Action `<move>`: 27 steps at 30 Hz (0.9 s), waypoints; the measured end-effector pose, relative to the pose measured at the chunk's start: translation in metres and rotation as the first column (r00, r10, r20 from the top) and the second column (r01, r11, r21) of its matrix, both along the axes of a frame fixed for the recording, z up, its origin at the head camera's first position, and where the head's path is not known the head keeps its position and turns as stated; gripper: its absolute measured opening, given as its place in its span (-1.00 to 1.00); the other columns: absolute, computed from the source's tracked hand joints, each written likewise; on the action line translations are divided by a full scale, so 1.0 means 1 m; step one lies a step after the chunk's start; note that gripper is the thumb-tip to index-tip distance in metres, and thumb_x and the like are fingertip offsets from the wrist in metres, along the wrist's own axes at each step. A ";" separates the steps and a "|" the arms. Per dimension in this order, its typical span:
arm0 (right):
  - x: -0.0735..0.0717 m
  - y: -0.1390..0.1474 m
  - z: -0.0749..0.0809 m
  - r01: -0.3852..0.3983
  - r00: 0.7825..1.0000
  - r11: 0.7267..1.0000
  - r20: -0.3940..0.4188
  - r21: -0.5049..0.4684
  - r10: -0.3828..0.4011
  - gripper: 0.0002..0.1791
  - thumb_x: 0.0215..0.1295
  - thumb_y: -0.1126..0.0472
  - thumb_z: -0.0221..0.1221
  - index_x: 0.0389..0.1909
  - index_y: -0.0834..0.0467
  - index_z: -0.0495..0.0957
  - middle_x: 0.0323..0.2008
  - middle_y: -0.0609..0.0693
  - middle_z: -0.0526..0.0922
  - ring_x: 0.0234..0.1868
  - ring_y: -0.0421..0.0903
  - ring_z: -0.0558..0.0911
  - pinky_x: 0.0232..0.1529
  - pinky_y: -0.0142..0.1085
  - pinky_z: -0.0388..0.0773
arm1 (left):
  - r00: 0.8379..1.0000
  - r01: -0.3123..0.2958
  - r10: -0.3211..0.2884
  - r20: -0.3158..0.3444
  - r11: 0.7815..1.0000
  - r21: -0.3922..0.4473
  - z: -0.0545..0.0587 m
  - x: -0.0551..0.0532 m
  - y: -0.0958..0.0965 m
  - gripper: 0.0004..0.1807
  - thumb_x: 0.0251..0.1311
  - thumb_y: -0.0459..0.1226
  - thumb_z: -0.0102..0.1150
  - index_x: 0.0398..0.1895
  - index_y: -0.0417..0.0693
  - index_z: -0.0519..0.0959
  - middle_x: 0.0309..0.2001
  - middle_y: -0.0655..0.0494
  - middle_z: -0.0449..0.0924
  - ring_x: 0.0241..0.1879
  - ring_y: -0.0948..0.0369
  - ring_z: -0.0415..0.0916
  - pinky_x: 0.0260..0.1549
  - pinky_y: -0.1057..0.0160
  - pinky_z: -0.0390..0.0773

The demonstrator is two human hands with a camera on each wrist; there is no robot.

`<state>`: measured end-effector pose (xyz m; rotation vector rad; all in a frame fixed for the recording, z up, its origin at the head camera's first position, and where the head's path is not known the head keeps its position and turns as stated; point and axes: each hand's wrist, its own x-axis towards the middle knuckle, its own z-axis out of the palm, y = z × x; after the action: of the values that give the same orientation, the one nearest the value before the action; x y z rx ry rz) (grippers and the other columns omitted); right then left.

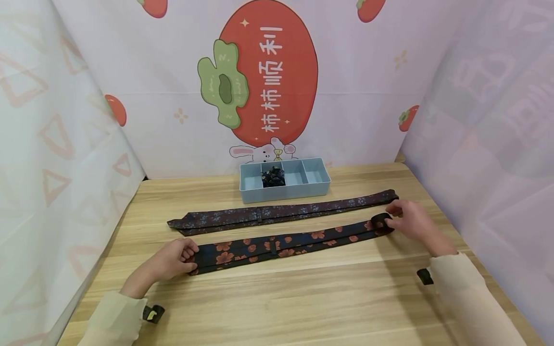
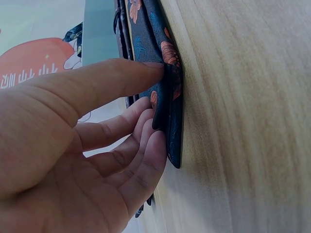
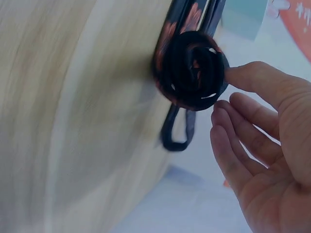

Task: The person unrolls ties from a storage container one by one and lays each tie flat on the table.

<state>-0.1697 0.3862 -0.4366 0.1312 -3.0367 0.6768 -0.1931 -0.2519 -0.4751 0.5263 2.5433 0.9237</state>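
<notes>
A dark necktie with orange flowers [image 1: 298,244] lies lengthwise across the table, back side up, a keeper loop at its middle. My left hand [image 1: 170,259] pinches its wide end, thumb on top and fingertips at the lower edge, where the cloth buckles in the left wrist view. At the other end the narrow part is wound into a coil [image 3: 192,70] standing on edge. Against this coil rest the thumb and fingertips of my right hand [image 1: 411,221], fingers loosely bent and not wrapped around it. Below the coil in the right wrist view hangs a dark loop [image 3: 177,136].
Behind it lies a second necktie [image 1: 285,212], dark maroon with small blue flowers. Farther back stands a light blue divided box [image 1: 285,194]; a dark patterned cloth bundle [image 1: 273,178] fills one compartment. Printed cloth curtains [image 1: 346,96] surround the wooden table [image 1: 277,298] on three sides.
</notes>
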 end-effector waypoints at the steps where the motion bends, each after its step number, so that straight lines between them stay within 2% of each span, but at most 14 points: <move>1: 0.000 0.004 -0.001 0.004 1.000 1.000 0.005 -0.011 -0.004 -0.68 0.29 0.31 0.38 -0.02 0.43 0.66 -0.08 0.39 0.74 -0.04 0.35 0.72 0.00 0.20 0.68 | 1.000 -0.001 0.001 0.000 1.000 -0.001 0.000 0.000 0.000 -0.67 0.20 -0.45 0.45 -0.03 -0.35 0.55 -0.20 -0.03 0.59 -0.23 0.16 0.49 -0.30 0.27 0.58; 5: 0.000 0.016 -0.009 0.007 1.000 0.999 0.020 -0.038 -0.006 -0.73 0.31 0.33 0.37 -0.04 0.41 0.68 -0.08 0.39 0.75 -0.04 0.34 0.73 0.01 0.20 0.69 | 1.000 0.001 -0.001 -0.004 1.000 -0.010 0.000 -0.001 0.000 -0.67 0.20 -0.45 0.46 -0.03 -0.35 0.56 -0.20 -0.02 0.59 -0.23 0.17 0.50 -0.29 0.27 0.59; 10: 0.004 0.018 -0.007 0.023 0.999 0.998 0.032 -0.055 -0.022 -0.68 0.38 0.29 0.35 0.05 0.40 0.66 0.00 0.41 0.73 0.02 0.37 0.72 0.05 0.19 0.69 | 1.000 0.006 -0.006 -0.010 1.000 -0.021 0.002 -0.001 0.001 -0.67 0.20 -0.44 0.46 -0.04 -0.34 0.56 -0.21 -0.02 0.59 -0.23 0.17 0.50 -0.29 0.26 0.59; 13: 0.006 0.012 -0.004 0.026 1.000 0.999 -0.002 -0.042 -0.027 -0.62 0.36 0.24 0.38 0.09 0.39 0.66 0.01 0.42 0.73 0.04 0.39 0.72 0.06 0.22 0.68 | 1.000 -0.003 0.003 0.000 1.000 -0.022 0.001 -0.001 0.000 -0.68 0.20 -0.44 0.46 -0.05 -0.31 0.56 -0.22 -0.01 0.59 -0.24 0.19 0.49 -0.29 0.27 0.59; 16: 0.003 0.003 -0.005 -0.009 0.998 1.000 -0.059 0.010 0.009 -0.61 0.30 0.21 0.45 0.03 0.37 0.68 -0.04 0.37 0.76 0.00 0.34 0.73 0.04 0.21 0.68 | 1.000 0.005 -0.005 -0.003 1.000 -0.016 0.000 -0.001 -0.002 -0.69 0.20 -0.44 0.45 -0.05 -0.32 0.56 -0.23 -0.01 0.58 -0.26 0.19 0.49 -0.31 0.30 0.58; 21: -0.002 -0.007 -0.017 -0.064 0.986 0.994 -0.146 0.092 0.077 -0.66 0.13 0.25 0.55 -0.15 0.34 0.72 -0.23 0.23 0.72 -0.23 0.13 0.69 -0.15 0.06 0.67 | 1.000 0.004 -0.004 -0.001 1.000 -0.007 0.000 -0.001 -0.002 -0.68 0.21 -0.45 0.44 -0.04 -0.34 0.55 -0.23 -0.01 0.58 -0.25 0.19 0.48 -0.31 0.31 0.57; 24: -0.003 -0.007 -0.024 -0.060 0.980 0.991 -0.182 0.119 0.081 -0.67 0.06 0.28 0.59 -0.21 0.34 0.72 -0.30 0.16 0.65 -0.31 0.01 0.60 -0.23 -0.02 0.60 | 1.000 0.003 -0.003 0.000 1.000 -0.001 0.001 -0.001 0.000 -0.68 0.21 -0.46 0.44 -0.04 -0.35 0.55 -0.22 -0.02 0.58 -0.25 0.17 0.48 -0.31 0.30 0.57; 27: -0.004 -0.006 -0.029 -0.048 0.978 0.992 -0.194 0.120 0.071 -0.67 0.04 0.29 0.59 -0.23 0.35 0.71 -0.31 0.17 0.65 -0.32 0.02 0.60 -0.23 -0.02 0.59 | 1.000 0.006 -0.006 -0.001 1.000 0.004 0.002 0.000 0.001 -0.68 0.20 -0.45 0.45 -0.04 -0.36 0.55 -0.22 -0.02 0.58 -0.24 0.16 0.49 -0.32 0.30 0.57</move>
<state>-0.1736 0.3797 -0.4655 0.2756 -2.8882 0.4610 -0.1926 -0.2511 -0.4728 0.5352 2.5396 0.9275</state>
